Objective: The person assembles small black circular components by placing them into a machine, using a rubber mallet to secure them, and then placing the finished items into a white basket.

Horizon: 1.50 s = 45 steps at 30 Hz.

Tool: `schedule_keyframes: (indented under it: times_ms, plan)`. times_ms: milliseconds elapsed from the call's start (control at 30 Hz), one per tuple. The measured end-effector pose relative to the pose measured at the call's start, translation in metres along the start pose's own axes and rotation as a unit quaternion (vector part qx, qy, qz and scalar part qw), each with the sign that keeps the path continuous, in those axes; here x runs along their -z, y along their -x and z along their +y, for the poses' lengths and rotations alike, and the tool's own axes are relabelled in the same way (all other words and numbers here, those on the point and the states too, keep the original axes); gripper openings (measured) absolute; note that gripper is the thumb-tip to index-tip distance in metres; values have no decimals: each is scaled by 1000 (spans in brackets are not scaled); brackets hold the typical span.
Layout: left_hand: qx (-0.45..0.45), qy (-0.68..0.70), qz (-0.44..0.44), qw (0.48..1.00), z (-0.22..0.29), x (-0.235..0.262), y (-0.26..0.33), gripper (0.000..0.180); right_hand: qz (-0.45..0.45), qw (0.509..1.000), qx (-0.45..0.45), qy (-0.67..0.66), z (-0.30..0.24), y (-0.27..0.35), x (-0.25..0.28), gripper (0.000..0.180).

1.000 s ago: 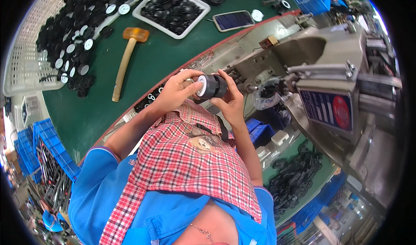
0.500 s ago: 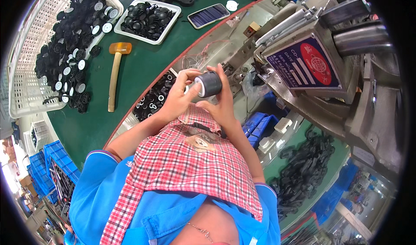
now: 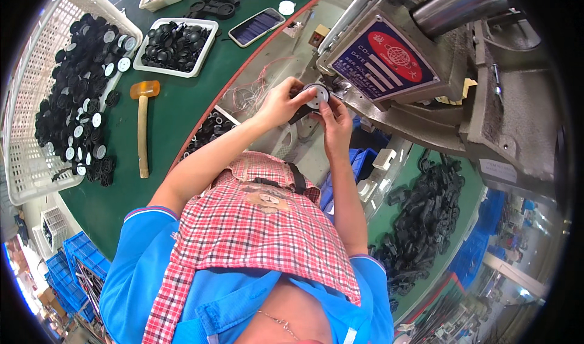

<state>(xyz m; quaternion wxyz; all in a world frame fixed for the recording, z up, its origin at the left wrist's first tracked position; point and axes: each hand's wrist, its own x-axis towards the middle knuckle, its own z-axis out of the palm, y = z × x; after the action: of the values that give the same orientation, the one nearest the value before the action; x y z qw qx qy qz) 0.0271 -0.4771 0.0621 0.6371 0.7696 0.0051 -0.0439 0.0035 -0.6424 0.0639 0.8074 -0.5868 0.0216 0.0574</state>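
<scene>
Both hands are closed on a black round part with a pale disc face (image 3: 318, 97), held up in front of the metal machine (image 3: 413, 76). My left hand (image 3: 285, 105) grips its left side, with the thumb lying across the pale face. The fingers of my right hand (image 3: 336, 122) press against its lower right edge. A dark piece sticks out below the disc between the hands; whether it belongs to the same part I cannot tell. Behind the hands, the machine's working end is partly hidden.
On the green table (image 3: 121, 204) lie a mallet (image 3: 143, 122), a phone (image 3: 257, 27) and a white tray of black caps (image 3: 176, 47). A large white basket (image 3: 24, 119) holds black and white discs. Black parts (image 3: 420, 222) are heaped at right, near blue bins (image 3: 359, 164).
My hands have moved away from my body, toward the machine, with the black round part. It has been turned, so its pale disc face now shows. The whole view has shifted.
</scene>
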Motion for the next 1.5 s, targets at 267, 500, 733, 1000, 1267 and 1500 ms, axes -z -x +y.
schedule_keyframes:
  times_ms: [267,500,733,1000,1267,1500]
  plan:
    - [-6,-65,-15,998,-1,-18,-18,57,65,996,-39,-44,18,-12,24,39]
    - [12,-98,-10,995,-2,-14,-23,58,58,997,-37,-34,9,-22,14,29]
    - [37,-155,-84,984,-22,-13,-39,68,126,991,-52,-12,20,-19,12,29]
    - [-11,-143,-137,980,-53,6,-23,47,151,984,-65,-73,43,-21,18,30]
    - [-4,-167,-101,981,-42,12,-8,44,150,983,-64,-86,43,-14,16,37]
    - [-12,-195,-86,977,-41,12,-9,46,225,970,-96,-3,95,-7,51,43]
